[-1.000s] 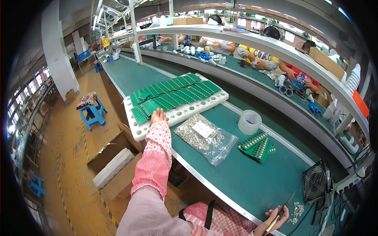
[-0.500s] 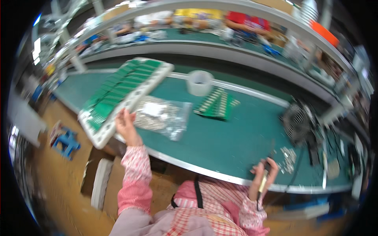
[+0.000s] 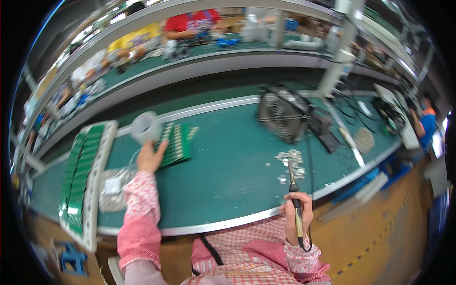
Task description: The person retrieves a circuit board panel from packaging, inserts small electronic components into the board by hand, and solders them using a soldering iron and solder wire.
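While the right hand grips a soldering iron by its handle — metal tip angled away, by a pile of small pale components — the left hand has thumb and fingers parted at the left edge of some green circuit boards; contact is unclear. A translucent tape roll sits just beyond that hand.

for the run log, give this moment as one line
left hand by green boards | contact unclear | right hand holding soldering iron | tip near loose parts
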The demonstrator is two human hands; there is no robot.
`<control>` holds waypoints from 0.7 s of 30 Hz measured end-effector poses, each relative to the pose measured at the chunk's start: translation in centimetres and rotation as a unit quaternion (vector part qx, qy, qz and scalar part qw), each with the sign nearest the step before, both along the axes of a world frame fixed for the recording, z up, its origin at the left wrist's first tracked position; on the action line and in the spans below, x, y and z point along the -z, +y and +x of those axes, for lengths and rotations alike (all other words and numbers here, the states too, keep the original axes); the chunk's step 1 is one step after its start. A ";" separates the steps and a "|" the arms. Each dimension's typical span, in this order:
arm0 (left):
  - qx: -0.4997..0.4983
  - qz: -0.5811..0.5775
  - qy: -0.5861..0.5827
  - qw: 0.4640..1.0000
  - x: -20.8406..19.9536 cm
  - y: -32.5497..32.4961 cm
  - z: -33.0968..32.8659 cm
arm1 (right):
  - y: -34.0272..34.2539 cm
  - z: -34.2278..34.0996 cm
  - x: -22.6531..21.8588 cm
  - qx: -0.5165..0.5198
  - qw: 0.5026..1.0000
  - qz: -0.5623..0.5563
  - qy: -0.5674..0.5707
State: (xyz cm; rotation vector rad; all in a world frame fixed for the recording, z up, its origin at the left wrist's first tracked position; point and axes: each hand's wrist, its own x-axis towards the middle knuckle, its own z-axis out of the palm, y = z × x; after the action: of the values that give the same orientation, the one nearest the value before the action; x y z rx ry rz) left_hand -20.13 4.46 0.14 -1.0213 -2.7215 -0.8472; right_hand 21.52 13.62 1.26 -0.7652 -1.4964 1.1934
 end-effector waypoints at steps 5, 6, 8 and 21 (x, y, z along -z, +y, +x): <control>0.036 0.025 -0.097 0.994 0.9 0.0 -3.3 | 7.1 4.3 -2.5 0.137 0.989 0.004 0.055; 0.039 0.033 -0.149 0.988 0.7 0.1 -3.7 | 8.8 4.9 -2.7 0.161 0.986 0.007 0.052; 0.048 0.042 -0.187 0.980 0.9 0.3 -4.4 | 12.1 6.1 -2.7 0.176 0.983 0.001 0.049; 0.092 0.159 -0.120 0.976 -3.2 -0.4 2.3 | 26.2 3.7 -0.3 0.030 0.968 -0.228 0.100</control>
State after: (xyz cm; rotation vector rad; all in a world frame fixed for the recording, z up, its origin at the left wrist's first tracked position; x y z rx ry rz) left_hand -17.78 4.08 3.37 -1.1756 -2.5752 -1.4700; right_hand 25.21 39.82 1.52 -0.9525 -1.0347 1.5440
